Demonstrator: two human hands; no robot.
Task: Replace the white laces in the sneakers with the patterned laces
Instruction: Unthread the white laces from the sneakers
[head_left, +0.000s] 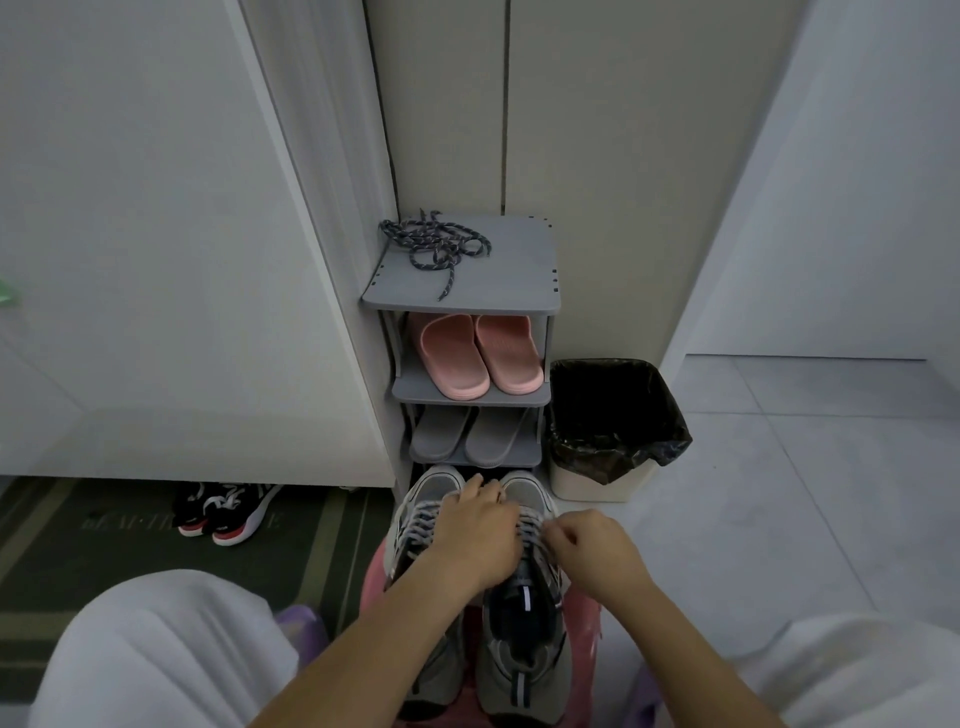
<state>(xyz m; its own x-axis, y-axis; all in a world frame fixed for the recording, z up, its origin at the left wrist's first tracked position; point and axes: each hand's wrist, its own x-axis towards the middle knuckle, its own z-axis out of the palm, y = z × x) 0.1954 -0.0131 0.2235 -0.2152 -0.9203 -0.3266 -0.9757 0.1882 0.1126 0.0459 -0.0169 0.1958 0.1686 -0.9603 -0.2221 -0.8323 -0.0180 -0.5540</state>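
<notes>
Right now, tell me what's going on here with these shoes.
A person sits before a grey shoe rack with a pair of grey sneakers in front of them. The left hand rests across the sneakers, and the fingers of the right hand seem to pinch the white laces on the right-side sneaker. White laces are threaded in both sneakers, so no swap is done yet. The patterned laces lie in a loose heap on the rack's top shelf, untouched.

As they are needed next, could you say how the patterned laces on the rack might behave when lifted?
The patterned laces lie in loose tangled loops, so probably floppy, perhaps lifting as one clump. They look thin, so likely light.
</notes>
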